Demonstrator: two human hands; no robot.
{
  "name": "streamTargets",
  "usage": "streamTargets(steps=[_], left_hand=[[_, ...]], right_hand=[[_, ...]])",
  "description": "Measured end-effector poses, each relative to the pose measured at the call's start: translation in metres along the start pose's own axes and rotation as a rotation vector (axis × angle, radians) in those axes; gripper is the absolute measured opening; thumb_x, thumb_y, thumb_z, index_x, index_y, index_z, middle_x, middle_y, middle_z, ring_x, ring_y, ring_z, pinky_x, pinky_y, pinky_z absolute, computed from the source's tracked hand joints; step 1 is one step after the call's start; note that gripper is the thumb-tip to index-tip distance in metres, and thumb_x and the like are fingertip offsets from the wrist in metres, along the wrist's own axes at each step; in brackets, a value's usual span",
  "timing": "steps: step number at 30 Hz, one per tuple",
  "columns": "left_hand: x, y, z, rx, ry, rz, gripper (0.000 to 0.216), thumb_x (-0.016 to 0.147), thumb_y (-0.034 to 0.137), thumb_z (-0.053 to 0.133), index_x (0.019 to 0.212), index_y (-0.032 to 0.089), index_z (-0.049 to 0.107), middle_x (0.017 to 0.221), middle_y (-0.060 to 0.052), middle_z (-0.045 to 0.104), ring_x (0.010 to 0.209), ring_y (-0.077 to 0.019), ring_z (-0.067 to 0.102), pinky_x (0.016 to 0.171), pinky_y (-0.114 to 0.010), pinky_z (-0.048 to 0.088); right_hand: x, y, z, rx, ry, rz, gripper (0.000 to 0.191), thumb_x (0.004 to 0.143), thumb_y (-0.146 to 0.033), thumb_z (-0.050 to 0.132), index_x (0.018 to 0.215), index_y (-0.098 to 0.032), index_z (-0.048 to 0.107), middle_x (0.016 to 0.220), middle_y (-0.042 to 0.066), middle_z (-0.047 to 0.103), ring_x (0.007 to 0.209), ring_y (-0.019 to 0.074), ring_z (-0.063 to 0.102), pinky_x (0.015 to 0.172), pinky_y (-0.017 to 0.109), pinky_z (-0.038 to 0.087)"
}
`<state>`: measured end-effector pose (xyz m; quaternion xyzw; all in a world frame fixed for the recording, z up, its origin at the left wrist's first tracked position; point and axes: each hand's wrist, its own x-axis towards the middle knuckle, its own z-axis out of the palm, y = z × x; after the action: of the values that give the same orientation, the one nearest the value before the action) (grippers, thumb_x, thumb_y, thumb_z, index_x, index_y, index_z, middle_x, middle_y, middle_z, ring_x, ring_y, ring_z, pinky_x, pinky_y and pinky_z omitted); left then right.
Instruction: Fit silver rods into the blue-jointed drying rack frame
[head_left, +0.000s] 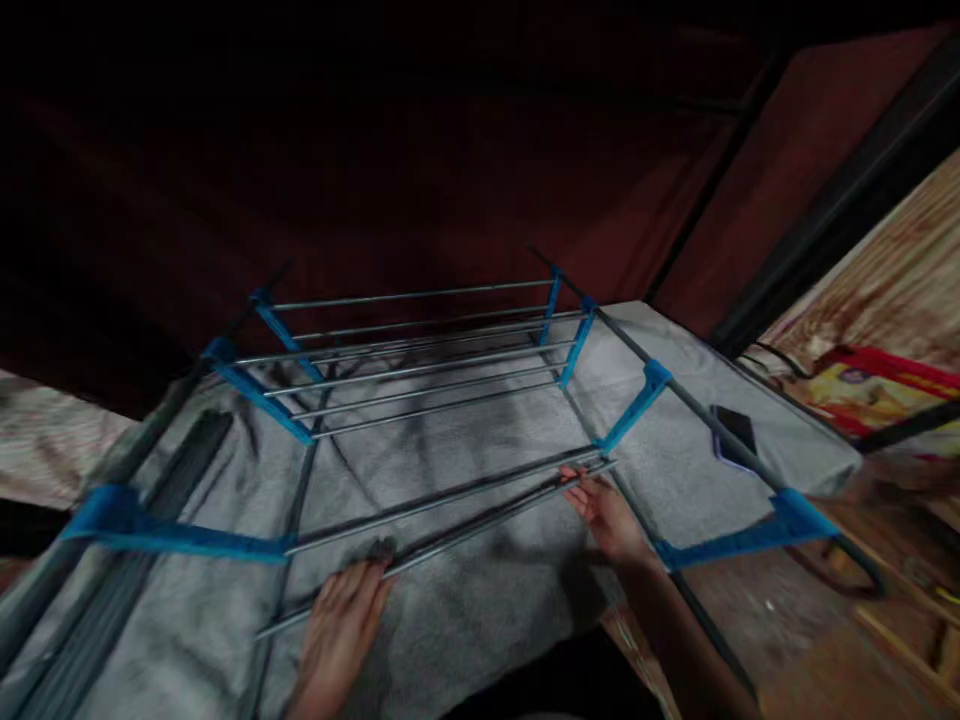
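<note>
Between my two hands lies a loose metal rod (465, 532), slanting up to the right. My left hand (349, 610) is closed round it near its left end. Toward the other end, my right hand (596, 505) has its fingers bent round the rod. Just beyond it, another metal rod (435, 508) spans the rack between a left blue bracket (195, 540) and a right blue bracket (636, 405). Farther back, several rods are fitted across the metal rack frame (720, 425). The front right blue bracket (750, 535) has no rod seen at its inner end.
A bundle of grey tubes (112, 610) lies at the left on the pale cloth (480, 600). At the right, a phone (733, 436) rests on the cloth. A red and yellow package (885, 385) is farther right. Dark red panels (450, 180) stand behind the rack.
</note>
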<state>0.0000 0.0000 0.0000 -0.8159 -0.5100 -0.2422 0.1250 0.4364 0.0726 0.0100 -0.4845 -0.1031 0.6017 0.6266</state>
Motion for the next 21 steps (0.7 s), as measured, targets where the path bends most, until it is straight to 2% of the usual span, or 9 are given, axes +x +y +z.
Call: streamTargets(steps=[5,7,12,16,21], left_hand=[[-0.005,-0.008,-0.002,-0.017,-0.07,-0.024,0.031,0.109,0.033,0.049,0.123,0.026,0.076,0.102,-0.003,0.083,0.092,-0.0236,0.078,0.087,-0.038,0.056],[-0.005,-0.008,-0.003,-0.02,-0.076,-0.043,0.032,0.109,0.032,0.049,0.122,0.026,0.077,0.102,-0.003,0.083,0.093,-0.0238,0.078,0.089,-0.038,0.056],[0.0,-0.004,-0.005,-0.043,-0.088,-0.059,0.032,0.11,0.03,0.047,0.121,0.025,0.077,0.103,-0.004,0.083,0.094,-0.0235,0.078,0.087,-0.037,0.056],[0.007,0.004,-0.005,-0.047,-0.097,-0.048,0.032,0.11,0.032,0.047,0.12,0.026,0.077,0.1,-0.004,0.083,0.091,-0.0241,0.078,0.086,-0.038,0.056],[0.01,0.013,-0.002,-0.042,-0.062,-0.053,0.028,0.11,0.034,0.051,0.12,0.024,0.076,0.099,-0.006,0.082,0.091,-0.0252,0.077,0.086,-0.039,0.056]], right_hand=[[0.003,0.001,-0.006,0.02,0.021,-0.054,0.035,0.064,-0.036,0.102,0.081,-0.025,0.074,0.079,-0.002,0.08,0.078,0.0182,0.078,0.087,0.032,0.066],[0.006,0.001,-0.011,0.021,0.058,-0.082,0.037,0.064,-0.039,0.102,0.075,-0.026,0.07,0.072,-0.003,0.076,0.074,0.0176,0.076,0.087,0.033,0.067],[0.011,-0.003,-0.018,-0.016,0.081,-0.085,0.044,0.058,-0.038,0.104,0.071,-0.026,0.064,0.083,-0.001,0.081,0.078,0.0194,0.077,0.083,0.035,0.068],[0.011,-0.005,-0.017,-0.046,0.062,-0.08,0.04,0.061,-0.037,0.101,0.08,-0.026,0.068,0.092,0.001,0.083,0.086,0.0214,0.079,0.086,0.036,0.067],[0.011,-0.003,-0.015,-0.035,0.079,-0.09,0.043,0.06,-0.036,0.103,0.075,-0.026,0.064,0.08,-0.004,0.079,0.076,0.0183,0.077,0.085,0.035,0.067]])
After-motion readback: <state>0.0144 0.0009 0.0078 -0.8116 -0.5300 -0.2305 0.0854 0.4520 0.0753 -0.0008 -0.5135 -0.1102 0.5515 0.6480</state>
